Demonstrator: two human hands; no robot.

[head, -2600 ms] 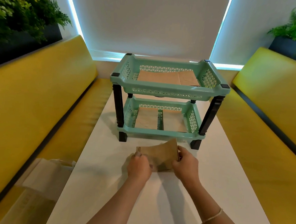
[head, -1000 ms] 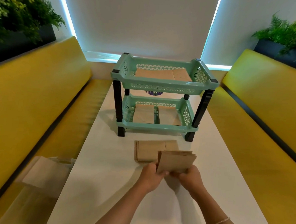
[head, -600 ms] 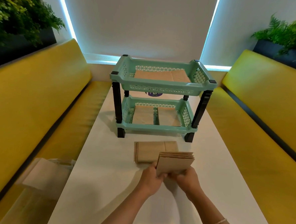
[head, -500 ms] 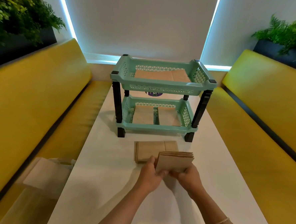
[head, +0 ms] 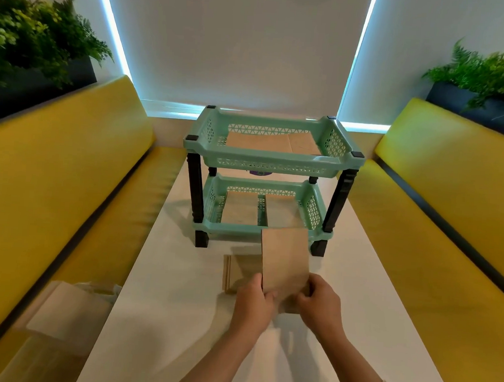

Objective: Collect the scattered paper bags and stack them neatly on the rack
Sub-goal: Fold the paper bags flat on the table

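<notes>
Both hands, left hand [head: 254, 304] and right hand [head: 319, 305], pinch the paper bag [head: 285, 259] we've just tipped upright, probably one bag, above the stack [head: 240, 271] on the tabletop [head: 178, 319], the rack [head: 270, 177] just beyond, ready for loading.

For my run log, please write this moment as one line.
hands: left and right hold paper bag upright | table: bag stack | rack: bags on both shelves
</notes>
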